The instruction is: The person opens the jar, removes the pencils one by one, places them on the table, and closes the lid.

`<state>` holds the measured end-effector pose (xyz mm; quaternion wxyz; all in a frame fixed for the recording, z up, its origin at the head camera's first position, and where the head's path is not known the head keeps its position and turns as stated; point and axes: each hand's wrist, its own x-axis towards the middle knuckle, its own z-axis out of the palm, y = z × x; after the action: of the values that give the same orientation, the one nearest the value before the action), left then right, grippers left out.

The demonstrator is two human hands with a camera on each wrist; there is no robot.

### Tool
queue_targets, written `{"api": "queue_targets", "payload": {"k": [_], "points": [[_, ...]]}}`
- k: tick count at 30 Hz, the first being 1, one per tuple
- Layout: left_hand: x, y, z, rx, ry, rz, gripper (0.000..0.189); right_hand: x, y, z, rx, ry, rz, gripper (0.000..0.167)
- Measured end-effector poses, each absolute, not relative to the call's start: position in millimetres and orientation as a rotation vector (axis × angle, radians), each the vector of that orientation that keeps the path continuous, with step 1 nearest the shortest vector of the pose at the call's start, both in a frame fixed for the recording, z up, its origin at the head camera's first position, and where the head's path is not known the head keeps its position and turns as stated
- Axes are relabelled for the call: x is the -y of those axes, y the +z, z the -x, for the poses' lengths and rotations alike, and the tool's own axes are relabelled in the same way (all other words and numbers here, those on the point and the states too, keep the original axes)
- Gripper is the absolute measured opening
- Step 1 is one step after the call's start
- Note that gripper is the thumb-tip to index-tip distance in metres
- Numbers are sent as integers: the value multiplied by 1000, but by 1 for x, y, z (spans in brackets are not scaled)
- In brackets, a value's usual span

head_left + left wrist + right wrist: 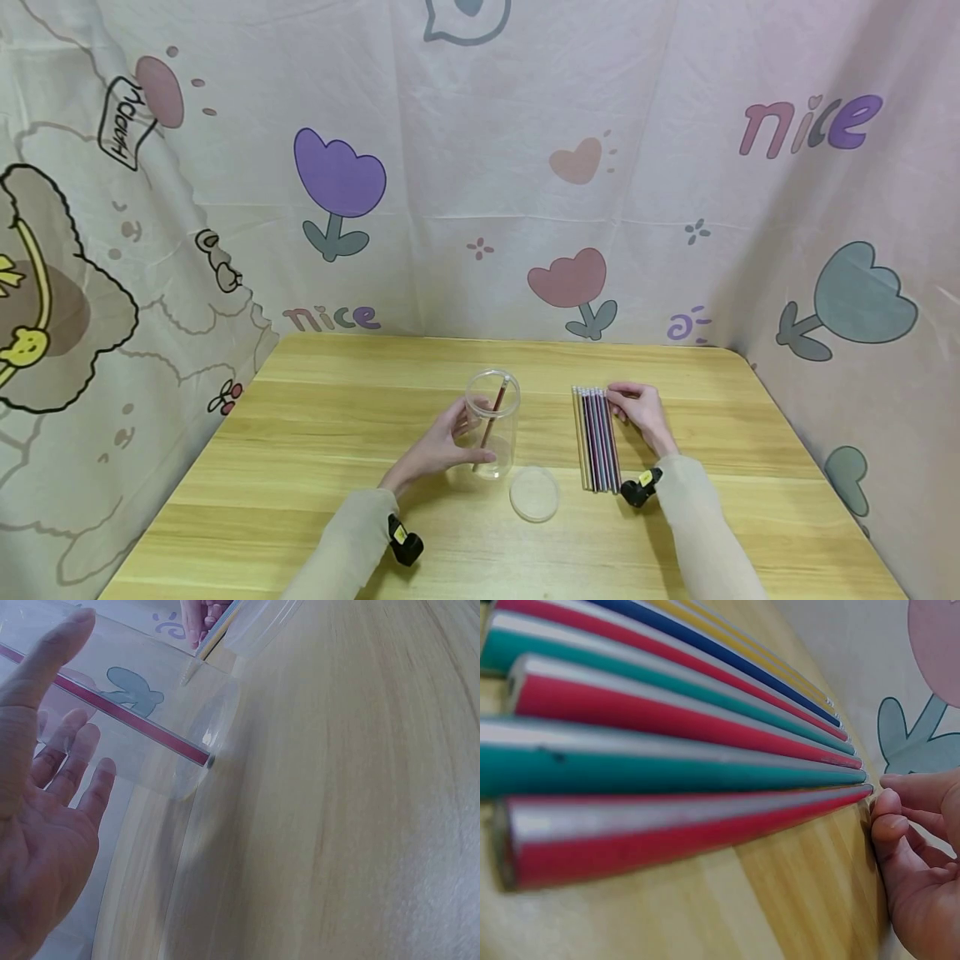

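Note:
My left hand [447, 442] grips a clear plastic jar [507, 437], the thumb on the near side and the fingers round the far side. Leaning inside the jar is one red pencil [135, 718]. The jar is uncapped and tilts a little. At the right, my right hand [636, 409] has its curled thumb and fingertips right at the far end of the outermost red pencil [652, 833] of a row. Whether they pinch it I cannot tell. Red, green, blue and yellow pencils [595, 442] lie side by side along the row, far ends towards the cloth.
A round clear lid [535, 494] lies on the wooden table [300, 433] between the jar and the pencils. Behind the table hangs a printed cloth [465, 167] with flowers and hearts, continuing along both sides.

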<state>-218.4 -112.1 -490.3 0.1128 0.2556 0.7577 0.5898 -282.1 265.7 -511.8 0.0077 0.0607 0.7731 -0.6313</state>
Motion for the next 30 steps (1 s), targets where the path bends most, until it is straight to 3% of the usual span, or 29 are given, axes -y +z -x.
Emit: {"api": "queue_targets", "payload": {"k": [30], "points": [[112,-490,218,-2226,1721,-744,83,-261,-484,274,-2361,-2144,-74,43]]}}
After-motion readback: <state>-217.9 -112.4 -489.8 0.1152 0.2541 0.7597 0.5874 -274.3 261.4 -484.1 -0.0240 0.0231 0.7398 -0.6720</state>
